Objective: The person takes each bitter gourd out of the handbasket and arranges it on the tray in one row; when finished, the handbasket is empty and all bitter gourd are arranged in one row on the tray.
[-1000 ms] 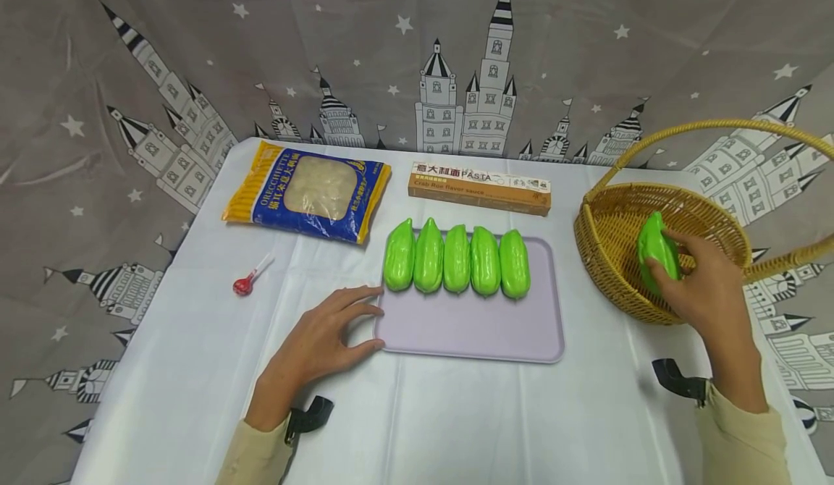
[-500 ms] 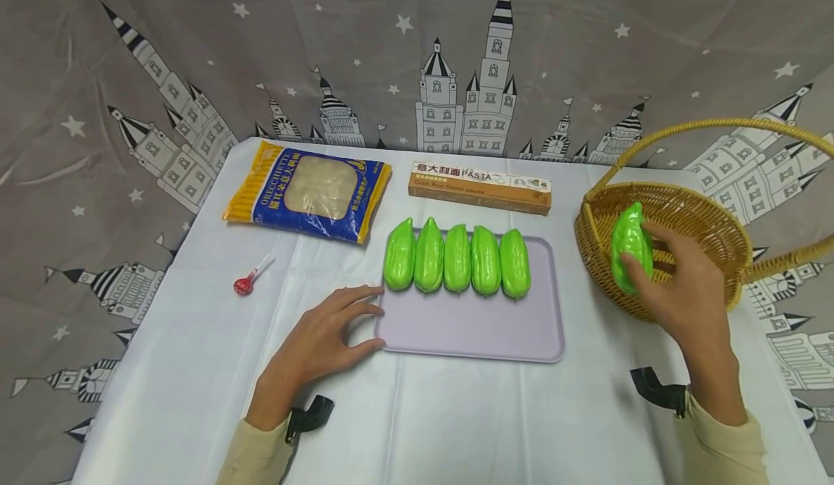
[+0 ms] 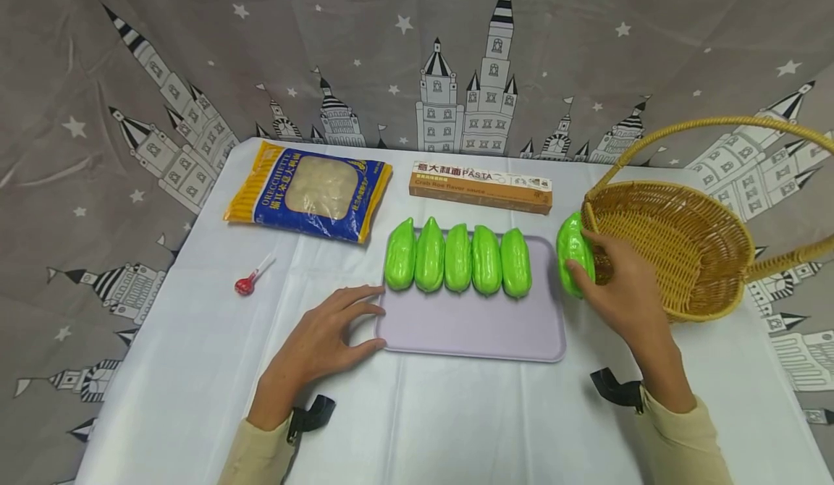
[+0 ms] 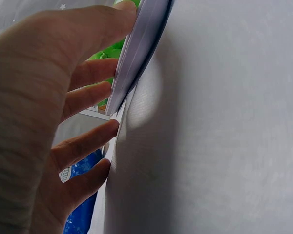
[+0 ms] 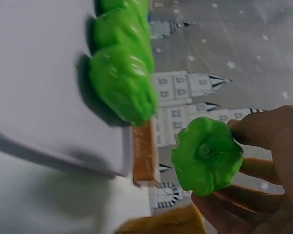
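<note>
My right hand (image 3: 625, 286) grips a glossy green, ridged, gourd-like vegetable (image 3: 575, 253) between thumb and fingers, beside the basket's left rim. In the right wrist view, the blunt lobed end of this vegetable (image 5: 207, 151) faces the camera. Several matching green vegetables (image 3: 485, 260) lie side by side along the back of a pale purple tray (image 3: 469, 329), pointed ends away from me. At the tray's left edge my left hand (image 3: 326, 333) rests with spread fingers. The left wrist view shows its thumb by the tray's rim (image 4: 144, 39).
A wicker basket (image 3: 717, 206) with a tall arched handle stands on the right. Behind the tray lie a brown-and-white pasta box (image 3: 478, 188) and a blue-and-yellow orecchiette bag (image 3: 313, 188). A red lollipop (image 3: 245, 285) lies on the white cloth (image 3: 182, 369) at left.
My right hand has lifted the green vegetable out of the basket and carried it left, over the rim toward the tray. My left hand has stayed at the tray's edge.
</note>
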`<state>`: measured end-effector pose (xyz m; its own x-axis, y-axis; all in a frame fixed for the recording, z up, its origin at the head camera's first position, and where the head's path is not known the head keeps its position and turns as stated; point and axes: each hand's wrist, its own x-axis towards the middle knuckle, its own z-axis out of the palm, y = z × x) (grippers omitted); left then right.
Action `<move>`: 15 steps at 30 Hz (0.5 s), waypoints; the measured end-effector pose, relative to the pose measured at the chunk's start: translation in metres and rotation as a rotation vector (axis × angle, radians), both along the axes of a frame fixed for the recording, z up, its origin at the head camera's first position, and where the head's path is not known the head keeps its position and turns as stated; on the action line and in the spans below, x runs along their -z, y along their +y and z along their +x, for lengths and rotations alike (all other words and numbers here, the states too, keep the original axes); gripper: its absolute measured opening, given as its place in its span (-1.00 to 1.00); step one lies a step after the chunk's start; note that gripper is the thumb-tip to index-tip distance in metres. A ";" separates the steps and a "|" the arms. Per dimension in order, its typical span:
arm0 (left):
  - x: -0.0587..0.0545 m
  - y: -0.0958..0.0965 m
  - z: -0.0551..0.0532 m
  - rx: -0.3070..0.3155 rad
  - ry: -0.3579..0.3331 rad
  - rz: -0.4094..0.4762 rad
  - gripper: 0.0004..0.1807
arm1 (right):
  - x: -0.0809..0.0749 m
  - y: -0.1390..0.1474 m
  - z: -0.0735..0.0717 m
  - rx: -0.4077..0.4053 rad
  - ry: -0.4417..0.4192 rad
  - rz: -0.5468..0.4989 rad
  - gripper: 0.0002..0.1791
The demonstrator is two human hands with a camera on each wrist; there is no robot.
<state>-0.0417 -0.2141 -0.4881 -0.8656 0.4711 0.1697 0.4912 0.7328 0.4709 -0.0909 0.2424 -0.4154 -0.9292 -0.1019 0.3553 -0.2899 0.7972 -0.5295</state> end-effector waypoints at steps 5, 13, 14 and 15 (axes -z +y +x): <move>0.000 0.000 0.000 -0.005 -0.006 -0.004 -0.48 | 0.011 -0.010 -0.007 -0.044 -0.066 -0.008 -0.40; -0.002 0.001 0.001 -0.008 -0.019 -0.001 -0.48 | 0.030 -0.020 -0.015 -0.031 -0.200 -0.006 -0.41; -0.002 0.002 0.001 -0.008 -0.020 -0.001 -0.48 | 0.032 -0.020 -0.015 -0.026 -0.213 0.000 -0.41; -0.002 0.002 0.001 -0.008 -0.019 -0.002 -0.48 | 0.034 -0.021 -0.016 -0.019 -0.224 0.009 -0.41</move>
